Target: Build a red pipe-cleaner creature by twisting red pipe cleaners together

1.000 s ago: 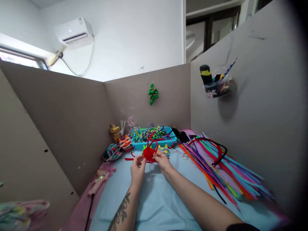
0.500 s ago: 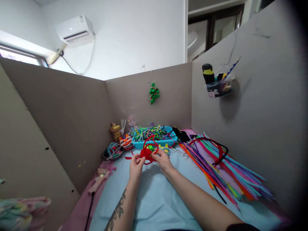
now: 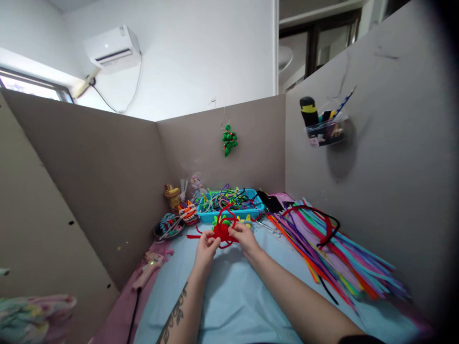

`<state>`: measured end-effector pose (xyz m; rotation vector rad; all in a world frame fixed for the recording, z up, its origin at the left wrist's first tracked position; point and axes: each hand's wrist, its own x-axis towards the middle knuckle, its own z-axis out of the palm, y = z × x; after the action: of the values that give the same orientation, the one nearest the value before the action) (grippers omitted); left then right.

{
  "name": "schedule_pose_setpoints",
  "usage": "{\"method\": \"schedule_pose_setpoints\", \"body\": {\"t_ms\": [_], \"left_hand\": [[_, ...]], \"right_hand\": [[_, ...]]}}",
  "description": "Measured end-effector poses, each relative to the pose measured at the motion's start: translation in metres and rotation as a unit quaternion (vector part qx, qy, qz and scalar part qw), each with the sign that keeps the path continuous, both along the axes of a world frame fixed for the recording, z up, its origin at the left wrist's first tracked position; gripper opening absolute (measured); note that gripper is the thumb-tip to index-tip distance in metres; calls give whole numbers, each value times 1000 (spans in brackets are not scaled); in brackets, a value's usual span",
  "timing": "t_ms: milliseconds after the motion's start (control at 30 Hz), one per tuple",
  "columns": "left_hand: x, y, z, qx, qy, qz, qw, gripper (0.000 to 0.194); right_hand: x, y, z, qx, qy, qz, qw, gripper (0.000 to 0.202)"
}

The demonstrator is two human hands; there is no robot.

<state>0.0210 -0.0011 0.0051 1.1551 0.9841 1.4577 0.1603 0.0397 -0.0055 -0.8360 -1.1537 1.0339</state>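
Observation:
A red pipe-cleaner piece (image 3: 222, 232), a dense bundle with loops and loose ends sticking out, is held up over the blue cloth between both hands. My left hand (image 3: 207, 247) pinches its left side with thumb and forefinger. On the right side, my right hand (image 3: 244, 236) grips it between thumb and fingers. One red loop rises in front of the blue basket. Just behind the piece, small green and yellow shapes (image 3: 246, 220) lie on the cloth, partly hidden. My fingertips cover part of the red bundle.
A blue basket (image 3: 211, 218) of tangled pipe cleaners stands at the back. Many coloured pipe cleaners (image 3: 322, 248) lie at right, beside metal scissors or pliers (image 3: 269, 228). A dark bowl (image 3: 168, 231) and a power strip (image 3: 147, 273) sit at left. Grey partitions (image 3: 218, 110) enclose the table.
The red piece has turned slightly, and both hands have shifted a little to the right with it. My left fingers have moved along its edge.

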Motion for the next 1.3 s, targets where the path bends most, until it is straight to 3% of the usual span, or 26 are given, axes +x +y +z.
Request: {"method": "schedule_pose_setpoints", "body": {"t_ms": [200,333,400,500,567,667,767,867,1000,1100,1167,1300], "left_hand": [[-4,7,-6,3,18,13,1000,43],[-3,11,-11,19,33,44,998,45],[-3,11,-14,32,47,61,996,44],[-5,8,-12,90,93,145,981,38],[-5,4,-9,142,132,178,965,37],[-3,-1,-5,194,175,105,959,43],[0,-3,-6,159,160,37,973,42],[1,-1,-7,118,106,-3,987,33],[0,1,-4,91,59,-24,994,34],[-2,4,-4,72,45,10,996,36],[-4,6,-5,70,44,26,996,37],[-5,9,-8,78,45,10,996,38]], "right_hand": [[-2,-3,2,-19,-8,99,995,40],[-8,-3,-2,-21,-7,113,993,42],[-9,-2,-5,-1,-34,79,996,41],[-8,1,-8,33,-88,-17,995,38],[-6,2,-7,29,-90,-44,995,37],[-3,-1,-1,-40,-40,39,998,35],[1,-3,5,-93,5,141,986,36],[4,-4,9,-94,-26,170,981,34],[4,-6,9,-43,-88,124,987,29],[4,-10,12,36,-118,7,992,25],[6,-13,15,104,-168,-47,979,28],[10,-17,18,218,-255,-19,942,11]]}}
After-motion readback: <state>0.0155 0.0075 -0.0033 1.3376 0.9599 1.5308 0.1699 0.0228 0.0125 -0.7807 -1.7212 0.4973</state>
